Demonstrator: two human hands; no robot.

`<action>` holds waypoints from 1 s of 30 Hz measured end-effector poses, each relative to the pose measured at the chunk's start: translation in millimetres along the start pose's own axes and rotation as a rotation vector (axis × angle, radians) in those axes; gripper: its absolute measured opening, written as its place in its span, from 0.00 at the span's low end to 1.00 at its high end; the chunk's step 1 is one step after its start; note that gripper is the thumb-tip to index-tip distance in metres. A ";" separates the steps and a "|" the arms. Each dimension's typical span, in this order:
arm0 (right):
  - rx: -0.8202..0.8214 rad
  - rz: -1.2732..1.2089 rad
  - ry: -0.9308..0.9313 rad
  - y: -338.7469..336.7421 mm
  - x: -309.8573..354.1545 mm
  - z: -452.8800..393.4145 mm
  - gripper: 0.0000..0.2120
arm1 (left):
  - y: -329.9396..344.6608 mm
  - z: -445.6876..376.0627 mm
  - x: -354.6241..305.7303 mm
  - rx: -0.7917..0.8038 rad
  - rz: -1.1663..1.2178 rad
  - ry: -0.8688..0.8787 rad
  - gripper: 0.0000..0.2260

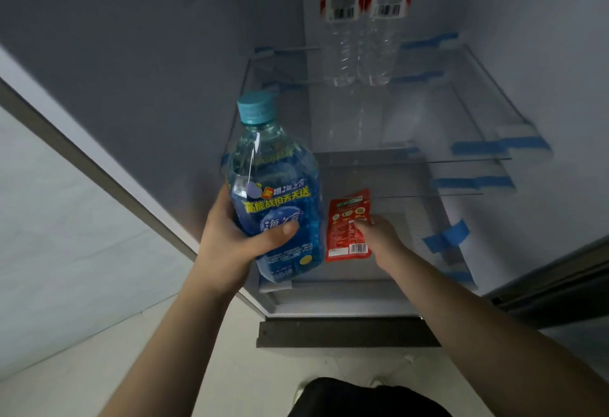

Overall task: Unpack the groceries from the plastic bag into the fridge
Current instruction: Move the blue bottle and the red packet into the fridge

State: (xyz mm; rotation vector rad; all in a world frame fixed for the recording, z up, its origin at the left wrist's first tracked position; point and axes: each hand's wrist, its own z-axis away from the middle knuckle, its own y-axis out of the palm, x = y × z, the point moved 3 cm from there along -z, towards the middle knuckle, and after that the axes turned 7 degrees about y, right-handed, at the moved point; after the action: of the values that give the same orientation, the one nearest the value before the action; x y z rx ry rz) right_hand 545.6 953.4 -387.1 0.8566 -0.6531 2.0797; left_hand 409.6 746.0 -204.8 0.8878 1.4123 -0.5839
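Both forearms (494,311) are bare, with no sleeves, watch or rings on the hands (227,238). Dark clothing (365,398) shows at the bottom edge.

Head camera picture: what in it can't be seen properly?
- Clear bottles: tops cut off by the upper edge.
- Plastic bag: out of frame.
- Blue bottle: its base blocks the shelf behind; left hand covers part of the label.
- Red packet: print too small; right hand hides its right edge.
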 end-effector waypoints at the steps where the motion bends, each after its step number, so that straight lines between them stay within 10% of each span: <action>1: -0.003 0.006 0.008 1.6 0.8 0.3 0.09 | -0.2 0.6 0.7 -0.006 -0.007 0.001 0.35; 14: -0.046 0.304 -0.227 -16.4 20.5 46.8 0.12 | -0.4 -1.0 -1.5 0.006 0.021 -0.004 0.39; 30: -0.110 0.116 -0.757 -44.1 86.1 195.7 0.22 | 41.6 -31.6 -14.3 0.130 0.046 0.120 0.35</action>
State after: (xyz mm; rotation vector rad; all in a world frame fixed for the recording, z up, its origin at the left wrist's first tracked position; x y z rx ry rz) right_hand 609.7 884.7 -190.0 1.5850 -1.2178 1.7578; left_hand 423.1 793.0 -181.4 1.0709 1.4700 -0.6005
